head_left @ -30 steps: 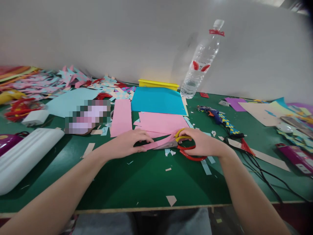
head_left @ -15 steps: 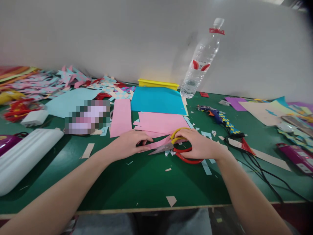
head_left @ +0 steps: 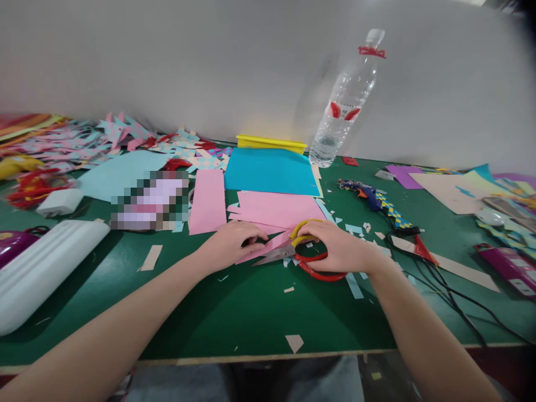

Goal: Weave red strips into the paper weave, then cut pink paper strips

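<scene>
My right hand grips a pair of scissors with one yellow and one red handle, blades pointing left and parted around a pink paper strip. My left hand pinches the left end of that strip just above the green table. Right behind the hands lies a stack of pink paper sheets.
A blue sheet, a yellow tray and a clear water bottle stand at the back wall. A glue gun with black cords lies right. A white case and paper scraps fill the left.
The scissor blades have opened and shifted slightly left along the strip. My left hand has moved a little right and up with the strip's end.
</scene>
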The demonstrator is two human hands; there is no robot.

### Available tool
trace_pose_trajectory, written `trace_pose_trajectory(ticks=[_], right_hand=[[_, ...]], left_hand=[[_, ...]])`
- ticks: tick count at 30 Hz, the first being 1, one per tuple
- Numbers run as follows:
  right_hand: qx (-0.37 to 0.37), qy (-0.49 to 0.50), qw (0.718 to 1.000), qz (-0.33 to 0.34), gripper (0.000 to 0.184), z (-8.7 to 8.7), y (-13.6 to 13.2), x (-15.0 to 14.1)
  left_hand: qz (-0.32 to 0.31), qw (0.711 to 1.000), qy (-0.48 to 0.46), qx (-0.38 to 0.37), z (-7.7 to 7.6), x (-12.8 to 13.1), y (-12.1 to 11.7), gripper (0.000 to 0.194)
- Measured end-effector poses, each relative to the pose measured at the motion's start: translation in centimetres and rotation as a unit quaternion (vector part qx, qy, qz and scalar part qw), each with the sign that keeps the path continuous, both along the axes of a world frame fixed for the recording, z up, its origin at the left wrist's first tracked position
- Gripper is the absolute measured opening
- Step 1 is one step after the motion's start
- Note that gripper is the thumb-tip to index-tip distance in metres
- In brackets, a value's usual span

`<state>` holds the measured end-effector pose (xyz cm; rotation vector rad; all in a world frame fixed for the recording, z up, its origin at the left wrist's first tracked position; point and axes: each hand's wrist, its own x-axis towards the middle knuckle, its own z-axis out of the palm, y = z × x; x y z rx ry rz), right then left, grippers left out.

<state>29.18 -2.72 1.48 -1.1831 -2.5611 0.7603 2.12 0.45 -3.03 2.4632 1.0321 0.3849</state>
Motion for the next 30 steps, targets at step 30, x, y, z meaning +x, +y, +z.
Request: trace_pose_trajectory(ticks=[30], right_hand=[[-0.014, 0.001, 1.0, 0.019, 0.038, -0.08, 0.06, -0.14]], left_hand=[[0.002, 1.0, -0.012, 0.009, -0.99, 0.08, 0.65, 0.02]])
